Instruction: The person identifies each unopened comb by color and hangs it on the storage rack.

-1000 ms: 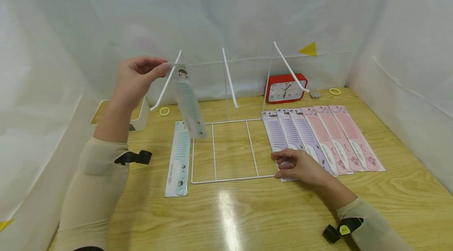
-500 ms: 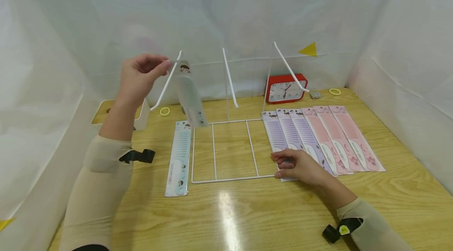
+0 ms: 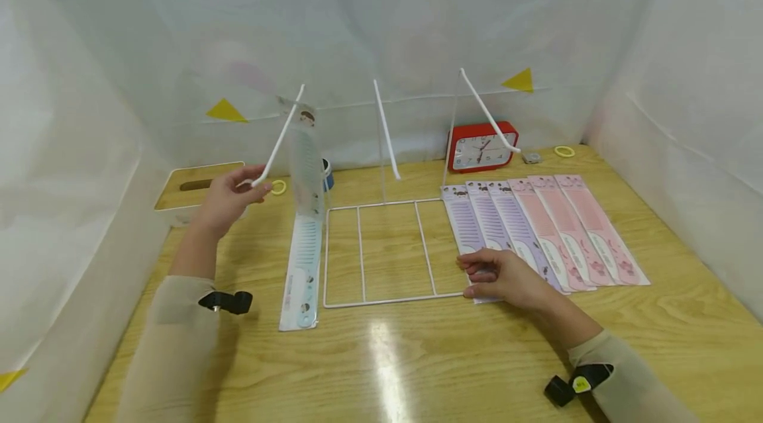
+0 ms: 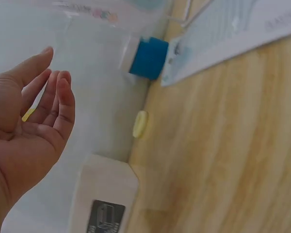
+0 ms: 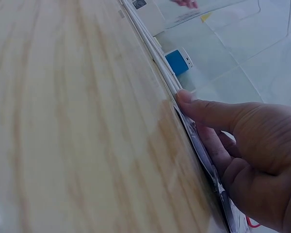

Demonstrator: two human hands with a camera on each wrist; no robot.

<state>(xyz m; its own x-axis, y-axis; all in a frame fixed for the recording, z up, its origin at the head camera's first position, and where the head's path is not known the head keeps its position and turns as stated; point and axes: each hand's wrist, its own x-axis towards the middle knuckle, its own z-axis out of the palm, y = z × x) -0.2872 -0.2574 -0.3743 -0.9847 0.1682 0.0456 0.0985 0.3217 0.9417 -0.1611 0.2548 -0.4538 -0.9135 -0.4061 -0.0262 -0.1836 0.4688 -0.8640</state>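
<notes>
A packaged green comb [image 3: 306, 165] hangs from the left hook of a white wire display rack [image 3: 393, 302]. My left hand [image 3: 229, 201] is near that hook's front tip, fingers loosely bent and away from the comb; in the left wrist view its palm [image 4: 36, 116] holds nothing. Below the hanging comb, another packaged green comb [image 3: 300, 271] lies on the table beside the rack. My right hand [image 3: 503, 277] holds the rack's base at its front right corner, thumb on the wire, next to the packaged purple combs [image 3: 461, 221].
Packaged pink combs [image 3: 590, 231] lie overlapping at the right. A red clock [image 3: 481, 147], a small silver item [image 3: 531, 158] and a yellow ring [image 3: 563, 151] stand along the back. A tissue box [image 3: 197, 188], another yellow ring [image 3: 278, 187] and a blue roll [image 4: 149, 58] are at the back left.
My left hand has let go of the green comb, which now hangs on the left hook, and has moved down and left to the hook's tip. The right hand has stayed put.
</notes>
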